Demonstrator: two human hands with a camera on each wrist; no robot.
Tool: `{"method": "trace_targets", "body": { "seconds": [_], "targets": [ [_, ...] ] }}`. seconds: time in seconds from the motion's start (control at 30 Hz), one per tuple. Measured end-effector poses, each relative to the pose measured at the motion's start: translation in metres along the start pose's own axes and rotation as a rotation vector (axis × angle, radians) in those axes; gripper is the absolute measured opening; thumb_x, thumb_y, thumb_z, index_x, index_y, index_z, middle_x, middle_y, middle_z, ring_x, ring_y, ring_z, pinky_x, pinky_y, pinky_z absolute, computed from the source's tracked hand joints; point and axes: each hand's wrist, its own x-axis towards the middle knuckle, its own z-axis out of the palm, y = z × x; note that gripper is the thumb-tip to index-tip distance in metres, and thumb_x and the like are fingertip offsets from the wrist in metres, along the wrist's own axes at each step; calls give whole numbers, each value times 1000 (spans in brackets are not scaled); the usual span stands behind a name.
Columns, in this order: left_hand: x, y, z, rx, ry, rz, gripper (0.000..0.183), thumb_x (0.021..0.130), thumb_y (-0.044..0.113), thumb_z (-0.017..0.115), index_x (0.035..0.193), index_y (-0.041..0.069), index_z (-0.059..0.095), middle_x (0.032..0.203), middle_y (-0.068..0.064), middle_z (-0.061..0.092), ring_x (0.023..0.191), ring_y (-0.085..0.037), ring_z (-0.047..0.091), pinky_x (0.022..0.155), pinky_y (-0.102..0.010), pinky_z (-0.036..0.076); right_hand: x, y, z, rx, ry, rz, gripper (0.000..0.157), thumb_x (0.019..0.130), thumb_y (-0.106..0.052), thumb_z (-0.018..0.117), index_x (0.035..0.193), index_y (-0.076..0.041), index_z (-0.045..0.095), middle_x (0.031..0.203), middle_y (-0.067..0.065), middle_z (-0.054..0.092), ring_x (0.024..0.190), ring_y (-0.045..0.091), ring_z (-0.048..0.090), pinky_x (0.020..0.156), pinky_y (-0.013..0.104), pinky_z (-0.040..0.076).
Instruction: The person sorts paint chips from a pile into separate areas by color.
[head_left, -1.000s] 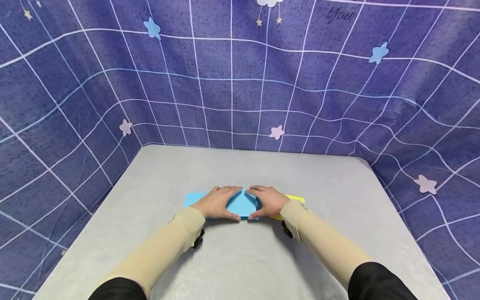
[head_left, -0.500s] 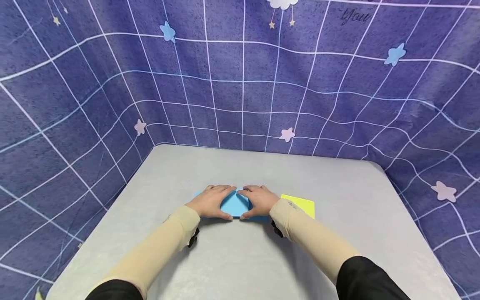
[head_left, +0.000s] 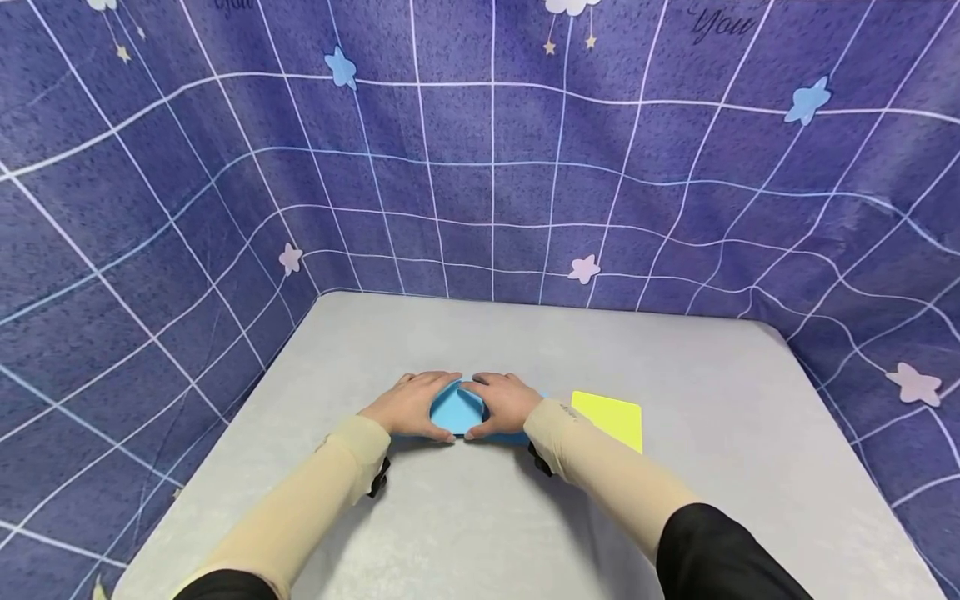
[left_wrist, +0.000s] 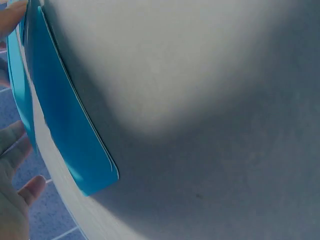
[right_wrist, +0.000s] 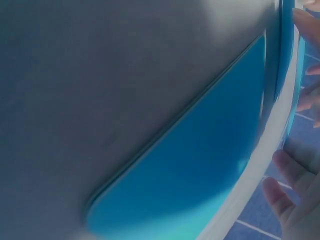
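Observation:
On the table, my left hand (head_left: 411, 407) and right hand (head_left: 504, 407) face each other and grip a light blue piece (head_left: 457, 412) from both sides. Fingers bend over its far edge and thumbs press at its near edge, the thumb tips close together. A darker line runs along that near edge. The left wrist view shows a flat blue flap (left_wrist: 75, 125) with a layered edge and rounded corner, low over the table. A similar blue flap (right_wrist: 190, 155) slants across the right wrist view. Both palms hide much of the blue piece.
A yellow square sheet (head_left: 611, 419) with rounded corners lies on the grey table (head_left: 480, 517), partly behind the right sleeve (head_left: 600, 467). Behind the table hangs a purple curtain (head_left: 457, 192) with white and blue grid lines and stars.
Both hands have moved left over the table, still gripping the blue piece. The yellow sheet, mostly covered before, now shows more fully. The head view has turned slightly left.

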Motion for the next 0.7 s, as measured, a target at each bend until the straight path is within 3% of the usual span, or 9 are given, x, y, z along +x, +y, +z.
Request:
{"method": "trace_targets", "body": {
  "seconds": [0.4,0.7],
  "targets": [
    [-4,-6,-1,10,-34,-18,105,77,57,85,160,13,39,154,-15,49,141,-35,45,111,-60,34,16,-7,16,-9,11,-16,95,85,-66,76,160,-18,41,156,14,45,142,28,45,113,53,38],
    [-9,-3,-3,28,-54,-9,101,76,53,86,156,7,45,150,-16,52,139,-34,47,105,-61,40,16,-18,19,-13,7,-15,92,85,-66,75,158,-20,45,157,14,44,140,31,47,111,54,40]
  ]
}}
